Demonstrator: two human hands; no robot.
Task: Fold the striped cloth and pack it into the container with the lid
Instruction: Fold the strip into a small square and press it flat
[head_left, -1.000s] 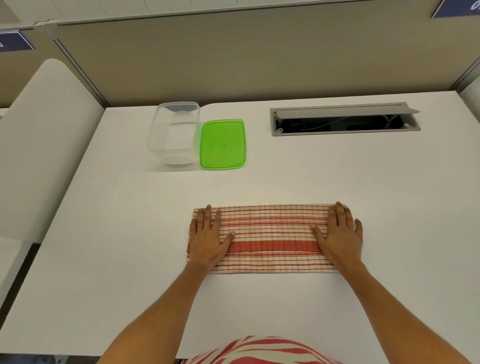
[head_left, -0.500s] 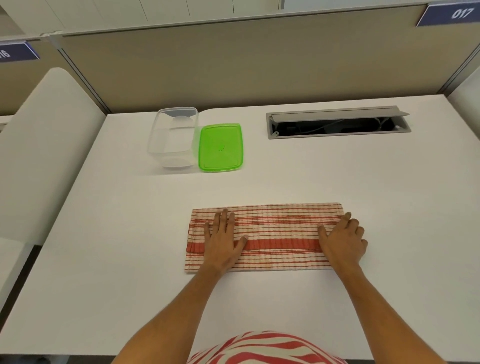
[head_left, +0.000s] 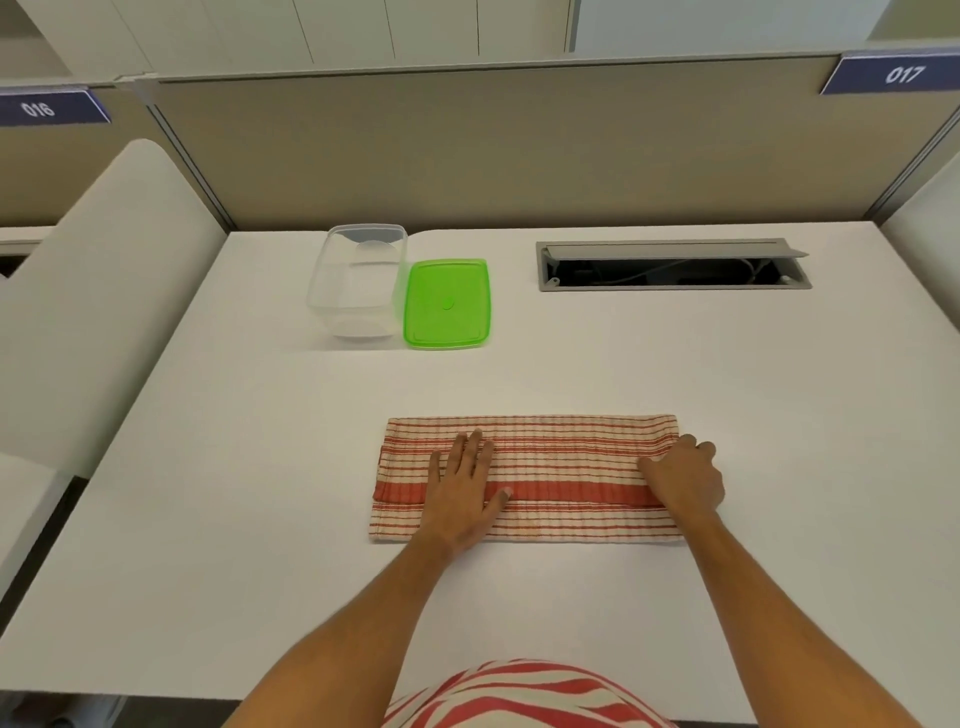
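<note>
Under both hands on the white table (head_left: 675, 364), the striped cloth (head_left: 561, 467) lies as a long flat band, already folded lengthwise, with a doubled edge showing along its near side. The left hand (head_left: 465, 488) rests flat on the cloth's left part, its fingers (head_left: 475, 449) straight and spread, pressing the layers down and holding nothing. The right hand (head_left: 685, 480) sits on the cloth's right end with curled fingers (head_left: 693, 447) that look to be gathering or pinching that short edge; how much fabric they have caught is hard to tell.

Well beyond the left fingers, toward the far side of the table, stands the clear container (head_left: 358, 280), open and with nothing inside. Its green lid (head_left: 448, 304) lies flat just beside it on the right.

By my judgement, the task is partway through: one fold is done. Still left are folding the band end over end until it fits, putting it into the container, and pressing the lid on.
</note>
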